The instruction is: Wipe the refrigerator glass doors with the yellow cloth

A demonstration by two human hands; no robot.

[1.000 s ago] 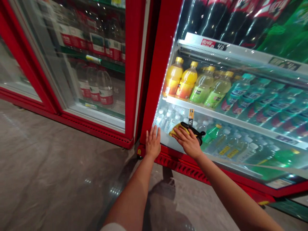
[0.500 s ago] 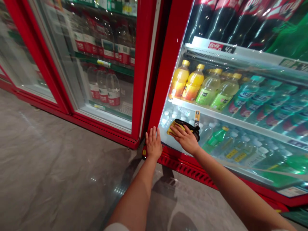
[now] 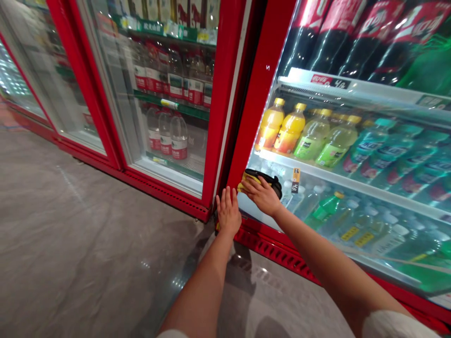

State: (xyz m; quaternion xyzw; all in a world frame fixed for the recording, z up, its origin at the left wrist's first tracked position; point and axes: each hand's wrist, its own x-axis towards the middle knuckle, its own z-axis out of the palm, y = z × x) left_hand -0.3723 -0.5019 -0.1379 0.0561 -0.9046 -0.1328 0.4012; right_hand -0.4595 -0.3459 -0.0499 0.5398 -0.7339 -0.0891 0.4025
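My right hand presses a yellow and black cloth against the glass door of the right-hand drinks fridge. The cloth is bunched under the fingers, near the lower left corner of the glass beside the red frame. Lower and to the left, my left hand rests with its fingers stretched out on the bottom left corner of that frame. Nothing shows in the left hand. Behind the glass by the cloth are clear bottles and a green bottle, with an orange and black price tag.
A second red fridge with water bottles stands at the left, a narrow dark gap away. Juice bottles and cola bottles fill the upper shelves. A slotted red grille runs above the grey floor.
My right hand has slid the cloth left across the glass, away from the price tag and closer to the red frame. My left hand stays at the frame's corner. The view has shifted slightly.
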